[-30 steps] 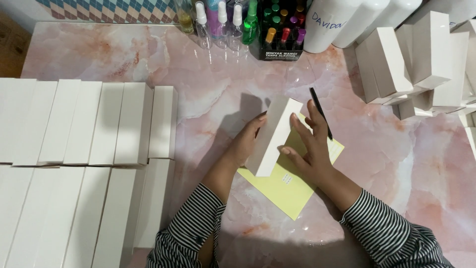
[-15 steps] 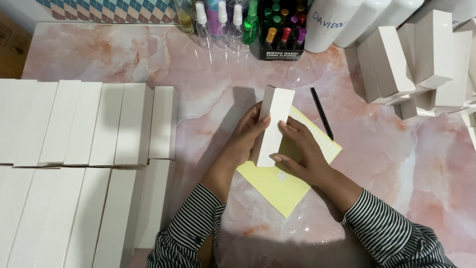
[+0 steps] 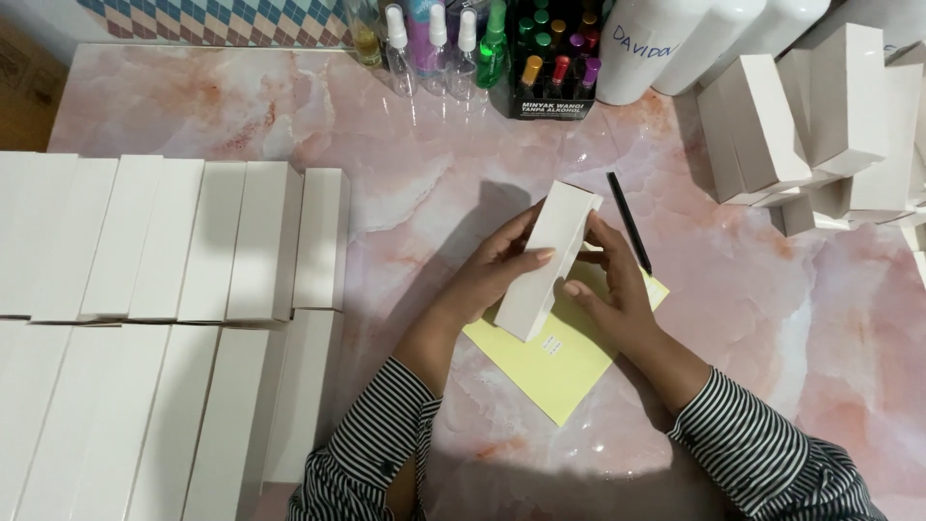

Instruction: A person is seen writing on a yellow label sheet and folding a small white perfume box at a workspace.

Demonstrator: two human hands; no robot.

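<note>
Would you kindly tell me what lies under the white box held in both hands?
Beneath the white box, a yellow sheet lies on the marble table. The left hand, right hand and box cover part of the sheet.

From my remote feed, I see both hands holding a long white box tilted above a yellow sheet on the pink marble table. The left hand wraps the box's left side; the right hand grips its right edge. A black pen lies just beside the box's upper end. Rows of white boxes lie flat at left, more white cartons pile at upper right, and spray bottles line the far edge. Striped sleeves cover both arms.
</note>
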